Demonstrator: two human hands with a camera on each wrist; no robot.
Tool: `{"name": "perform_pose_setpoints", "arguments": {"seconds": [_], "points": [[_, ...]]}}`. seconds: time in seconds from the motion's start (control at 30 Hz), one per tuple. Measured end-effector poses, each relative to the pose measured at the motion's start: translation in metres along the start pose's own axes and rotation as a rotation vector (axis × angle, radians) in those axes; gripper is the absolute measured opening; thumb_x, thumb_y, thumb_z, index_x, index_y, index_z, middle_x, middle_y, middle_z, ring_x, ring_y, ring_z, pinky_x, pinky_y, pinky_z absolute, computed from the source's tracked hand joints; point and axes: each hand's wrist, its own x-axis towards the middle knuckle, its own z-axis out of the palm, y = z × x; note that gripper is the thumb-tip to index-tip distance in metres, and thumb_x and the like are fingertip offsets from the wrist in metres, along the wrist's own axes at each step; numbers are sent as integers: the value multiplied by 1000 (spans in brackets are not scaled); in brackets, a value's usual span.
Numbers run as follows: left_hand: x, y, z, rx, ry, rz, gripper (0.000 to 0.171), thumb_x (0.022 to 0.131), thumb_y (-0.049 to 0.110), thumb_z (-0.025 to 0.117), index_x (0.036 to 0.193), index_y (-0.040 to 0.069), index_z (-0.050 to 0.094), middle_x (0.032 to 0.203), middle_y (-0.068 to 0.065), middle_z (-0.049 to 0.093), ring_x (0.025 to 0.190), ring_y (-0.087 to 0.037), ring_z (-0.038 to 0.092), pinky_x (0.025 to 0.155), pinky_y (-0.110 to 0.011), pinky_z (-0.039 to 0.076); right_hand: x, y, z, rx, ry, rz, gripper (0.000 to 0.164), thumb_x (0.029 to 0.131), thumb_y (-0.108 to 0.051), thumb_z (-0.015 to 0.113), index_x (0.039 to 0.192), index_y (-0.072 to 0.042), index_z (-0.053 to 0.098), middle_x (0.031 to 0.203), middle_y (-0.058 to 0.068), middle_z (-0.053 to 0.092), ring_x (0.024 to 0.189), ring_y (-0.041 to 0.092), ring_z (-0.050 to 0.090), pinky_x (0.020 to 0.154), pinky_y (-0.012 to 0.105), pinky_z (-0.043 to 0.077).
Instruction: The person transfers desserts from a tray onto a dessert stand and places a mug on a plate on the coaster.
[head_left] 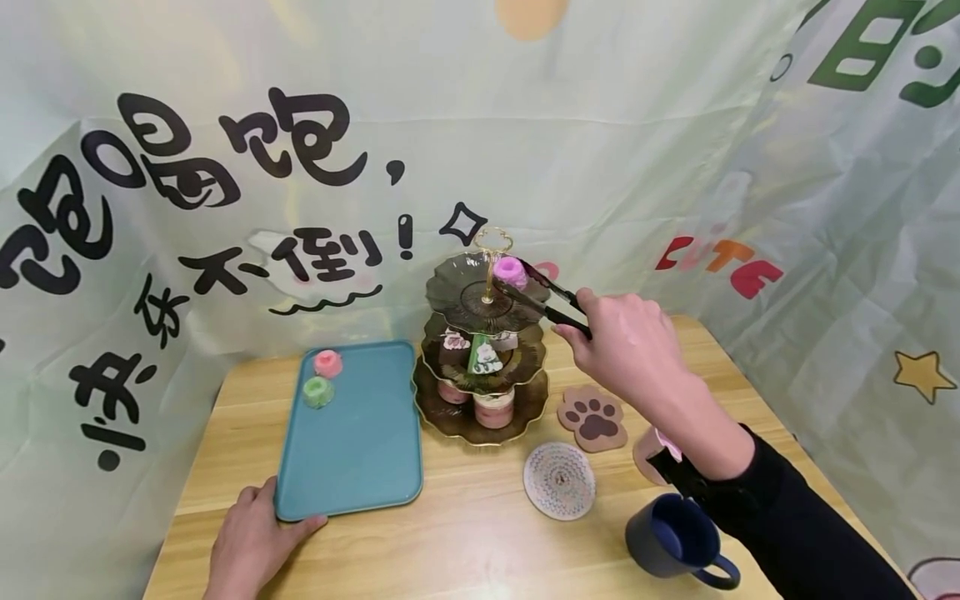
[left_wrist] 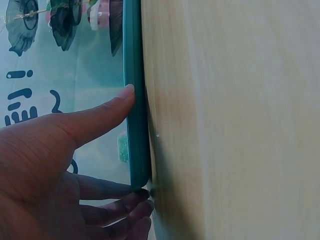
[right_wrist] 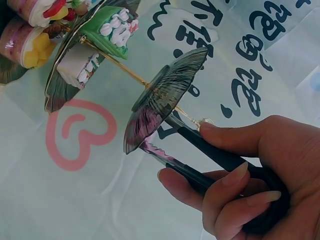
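Note:
My right hand point(head_left: 630, 342) grips a pair of black-handled tongs point(right_wrist: 215, 150) over the three-tier cake stand point(head_left: 457, 300). Between the tong tips, at the right of the top tier, is a purple ring-shaped sweet like a small doughnut point(head_left: 511, 272); in the right wrist view the top plate mostly hides it. My left hand point(head_left: 253, 537) holds the near left corner of a teal tray point(head_left: 360, 450), thumb on the front edge point(left_wrist: 134, 107) and fingers round the side. On the tray's far left lie a pink doughnut point(head_left: 327, 363) and a green doughnut point(head_left: 318, 392).
Cake slices point(head_left: 484, 356) sit on the middle tier, dessert cups point(head_left: 494, 409) on the bottom one. Right of the stand lie a paw-shaped coaster point(head_left: 592, 418) and a round patterned coaster point(head_left: 559, 481). A dark blue mug point(head_left: 667, 537) and a pink cup point(head_left: 647, 457) stand near my right forearm.

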Motion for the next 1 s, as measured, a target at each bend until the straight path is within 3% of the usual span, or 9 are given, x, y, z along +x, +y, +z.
{"name": "perform_pose_setpoints", "arguments": {"seconds": [0.27, 0.57, 0.73, 1.0], "points": [[0, 0, -2, 3, 4, 10, 123, 74, 71, 86, 147, -18, 43, 119, -38, 54, 105, -50, 60, 88, -65, 52, 1, -3, -4, -2, -27, 18, 35, 99, -36, 76, 96, -4, 63, 62, 8, 54, 51, 35, 54, 42, 43, 39], [0, 1, -2, -3, 4, 15, 121, 75, 69, 87, 146, -18, 43, 118, -37, 55, 105, -50, 60, 89, -66, 51, -6, -2, -9, -2, -37, 13, 38, 98, -35, 77, 88, -5, 56, 60, 6, 50, 52, 31, 52, 45, 43, 38], [0, 1, -2, 0, 3, 14, 121, 75, 70, 87, 145, -18, 43, 118, -37, 55, 106, -51, 59, 89, -66, 52, -23, -1, -16, -31, 6, -19, 38, 98, -33, 78, 89, -3, 56, 55, 4, 45, 49, 27, 50, 46, 44, 38], [-2, 1, -1, -5, 7, 3, 119, 76, 70, 86, 145, -18, 46, 119, -36, 56, 106, -50, 60, 88, -66, 52, -64, -8, -34, -43, 123, -83, 38, 91, -33, 83, 94, -5, 57, 59, -2, 40, 47, 21, 42, 40, 36, 30]]}}
